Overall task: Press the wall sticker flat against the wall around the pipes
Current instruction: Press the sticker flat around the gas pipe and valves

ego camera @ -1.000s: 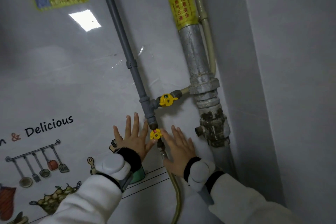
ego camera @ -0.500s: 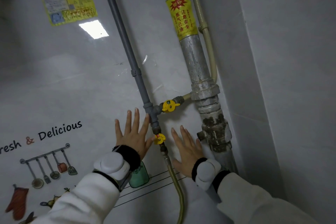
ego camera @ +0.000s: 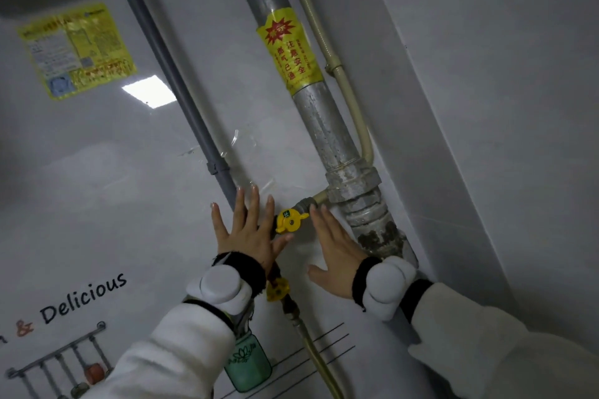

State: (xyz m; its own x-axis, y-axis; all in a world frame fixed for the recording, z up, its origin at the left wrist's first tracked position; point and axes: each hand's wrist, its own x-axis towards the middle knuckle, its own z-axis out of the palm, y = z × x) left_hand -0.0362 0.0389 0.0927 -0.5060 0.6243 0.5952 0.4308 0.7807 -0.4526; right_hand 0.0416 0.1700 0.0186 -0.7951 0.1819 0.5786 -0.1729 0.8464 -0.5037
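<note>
The glossy wall sticker (ego camera: 107, 204) covers the wall, printed with "Delicious", hanging utensils and a green jar. A thin grey pipe (ego camera: 181, 91) runs diagonally down to a tee with a yellow valve handle (ego camera: 288, 220). A thick metal pipe (ego camera: 327, 126) stands to its right. My left hand (ego camera: 249, 233) lies flat with fingers spread, over the thin pipe's lower end. My right hand (ego camera: 334, 253) lies flat on the sticker between the valve and the thick pipe. Wrinkled film (ego camera: 246, 146) shows between the pipes above my hands.
A second yellow valve (ego camera: 277, 290) and a brass flexible hose (ego camera: 311, 347) hang below my left wrist. A beige conduit (ego camera: 343, 74) follows the thick pipe, which carries a yellow warning label (ego camera: 290, 55). A yellow notice (ego camera: 76, 48) sits upper left. A wall corner (ego camera: 453, 172) rises at right.
Both hands have slid upward along the sticker, from beside the lower valve to level with the upper valve. The view has tilted up.
</note>
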